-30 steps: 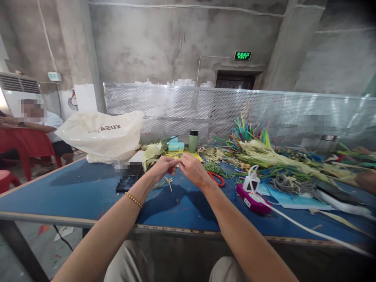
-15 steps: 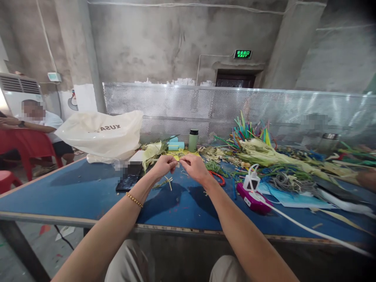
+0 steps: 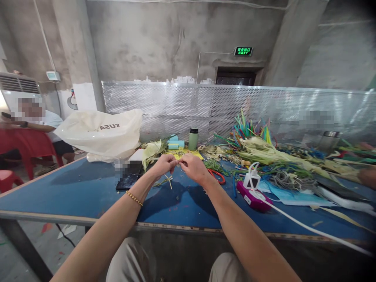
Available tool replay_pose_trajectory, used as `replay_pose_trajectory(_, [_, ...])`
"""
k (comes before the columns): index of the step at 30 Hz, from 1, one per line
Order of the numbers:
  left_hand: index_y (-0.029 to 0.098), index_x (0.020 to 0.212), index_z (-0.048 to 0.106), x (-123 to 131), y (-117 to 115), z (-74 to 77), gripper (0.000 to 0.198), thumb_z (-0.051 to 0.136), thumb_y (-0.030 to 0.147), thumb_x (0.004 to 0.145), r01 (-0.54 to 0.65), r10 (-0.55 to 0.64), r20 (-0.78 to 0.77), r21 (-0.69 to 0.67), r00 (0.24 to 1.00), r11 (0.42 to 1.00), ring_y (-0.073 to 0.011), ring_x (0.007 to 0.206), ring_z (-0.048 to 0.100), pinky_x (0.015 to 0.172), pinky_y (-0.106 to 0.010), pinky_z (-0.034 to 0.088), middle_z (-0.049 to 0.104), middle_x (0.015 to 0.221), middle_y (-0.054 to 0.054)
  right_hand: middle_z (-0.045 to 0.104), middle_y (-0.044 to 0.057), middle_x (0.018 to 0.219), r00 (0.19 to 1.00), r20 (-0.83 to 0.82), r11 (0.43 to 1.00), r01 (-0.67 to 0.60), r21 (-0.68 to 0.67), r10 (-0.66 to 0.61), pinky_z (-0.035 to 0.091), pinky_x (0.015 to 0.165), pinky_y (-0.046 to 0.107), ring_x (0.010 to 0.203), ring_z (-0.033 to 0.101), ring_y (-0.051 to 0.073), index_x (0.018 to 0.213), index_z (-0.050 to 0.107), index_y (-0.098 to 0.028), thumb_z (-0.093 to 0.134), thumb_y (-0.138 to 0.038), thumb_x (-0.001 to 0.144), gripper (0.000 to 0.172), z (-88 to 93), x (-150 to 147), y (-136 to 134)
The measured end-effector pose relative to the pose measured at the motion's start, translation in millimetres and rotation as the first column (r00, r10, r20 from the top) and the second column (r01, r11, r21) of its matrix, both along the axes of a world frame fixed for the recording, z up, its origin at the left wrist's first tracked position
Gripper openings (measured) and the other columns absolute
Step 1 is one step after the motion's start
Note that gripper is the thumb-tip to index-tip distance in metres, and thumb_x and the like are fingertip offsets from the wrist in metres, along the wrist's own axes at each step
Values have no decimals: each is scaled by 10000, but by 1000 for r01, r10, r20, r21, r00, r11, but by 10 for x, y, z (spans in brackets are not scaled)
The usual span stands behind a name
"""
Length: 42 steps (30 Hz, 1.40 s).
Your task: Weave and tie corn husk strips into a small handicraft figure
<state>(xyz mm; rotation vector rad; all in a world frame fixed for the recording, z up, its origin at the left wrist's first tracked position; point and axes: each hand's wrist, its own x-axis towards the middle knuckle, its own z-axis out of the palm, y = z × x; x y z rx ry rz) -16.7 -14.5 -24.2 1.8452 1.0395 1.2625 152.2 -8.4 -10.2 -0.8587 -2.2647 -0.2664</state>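
Note:
My left hand (image 3: 165,165) and my right hand (image 3: 193,167) meet above the blue table (image 3: 96,199), fingertips pinched together and touching. Whatever sits between the fingers is too small and too covered to name. Just below my left hand lies a knotted pale-green strip of husk (image 3: 167,180). Pale corn husk leaves (image 3: 152,152) rest behind my left hand, beside a dark phone-like slab (image 3: 129,178). Behind both hands are a yellow sheet (image 3: 188,152), light-blue rolls (image 3: 176,145) and a green bottle (image 3: 193,139) with a black lid.
A white plastic bag (image 3: 102,133) stands at the left. To the right are a purple power strip (image 3: 254,197) with a white cable, a husk pile (image 3: 264,152), grey cord coils (image 3: 290,180) and coloured stems (image 3: 249,131). Another person's hand (image 3: 368,178) shows at the right edge.
My hands have come slightly closer, so the fingertips now meet. The seated person at the left has shifted an arm. The things on the table stay put.

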Motion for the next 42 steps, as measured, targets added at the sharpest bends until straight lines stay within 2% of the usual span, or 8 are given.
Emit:
replay_pose_trajectory(5, [178, 613, 465, -30, 15, 0, 318, 625, 390, 788, 36, -37, -26, -32, 999, 999, -90, 423, 437, 456, -220, 286, 479, 457, 31, 619, 66, 810, 992, 107, 995, 59, 86, -68, 369, 668, 263, 727, 531, 151, 798, 652, -133, 553, -152, 892, 137, 21, -39, -55])
replay_pose_trajectory(11, [175, 586, 473, -89, 14, 17, 358, 660, 428, 756, 110, -116, -69, -73, 991, 991, -88, 436, 416, 457, -229, 283, 457, 463, 30, 597, 64, 798, 973, 228, 988, 11, 153, -46, 358, 645, 263, 688, 511, 144, 793, 636, -120, 541, -135, 898, 142, 24, -44, -51])
replay_pose_trajectory(18, [167, 598, 465, -76, -51, 61, 352, 691, 399, 736, 265, -236, 167, -180, 957, 947, -87, 457, 446, 478, -237, 309, 412, 512, 41, 570, 36, 749, 995, 96, 990, -35, 134, 22, 353, 648, 256, 674, 490, 131, 729, 617, -142, 522, -102, 890, 191, 25, -24, -32])
replay_pose_trajectory(25, [158, 663, 523, -81, -39, 62, 208, 629, 302, 770, 111, -111, -4, -65, 994, 992, -100, 483, 462, 498, -233, 314, 507, 506, 17, 675, 42, 746, 978, -198, 990, -84, -110, 61, 412, 665, 245, 701, 588, 138, 779, 707, -148, 621, -133, 830, 101, 9, -21, 6])
replay_pose_trajectory(29, [161, 641, 529, -70, -50, 83, 213, 611, 297, 783, 72, -71, -87, 9, 994, 997, -96, 476, 445, 497, -230, 298, 518, 490, 18, 681, 20, 635, 943, -332, 947, -137, -291, 34, 435, 589, 238, 566, 607, 131, 775, 720, -152, 628, -194, 821, 111, -4, -21, 29])
replay_pose_trajectory(33, [157, 635, 535, -67, -75, 103, 227, 625, 306, 780, 81, -80, -106, 10, 991, 997, -90, 463, 432, 490, -227, 292, 526, 483, 16, 650, 5, 548, 919, -395, 909, -180, -376, 18, 448, 536, 227, 506, 620, 135, 749, 695, -148, 628, -195, 794, 94, 6, -15, 10])
replay_pose_trajectory(38, [144, 641, 545, -76, -100, 111, 296, 647, 384, 780, 196, -190, 60, -133, 980, 972, -100, 477, 482, 484, -234, 308, 529, 519, -2, 651, 9, 566, 909, -416, 886, -221, -407, 35, 456, 538, 226, 518, 621, 134, 755, 668, -141, 608, -178, 787, 77, 26, -10, -20])
replay_pose_trajectory(42, [139, 620, 532, -79, -101, 115, 376, 594, 448, 823, 256, -189, 264, -246, 946, 935, -111, 486, 507, 495, -251, 345, 524, 553, -19, 643, 6, 631, 934, -344, 952, -191, -239, 101, 425, 586, 221, 575, 572, 114, 759, 666, -145, 595, -136, 791, 79, 25, -14, -15])
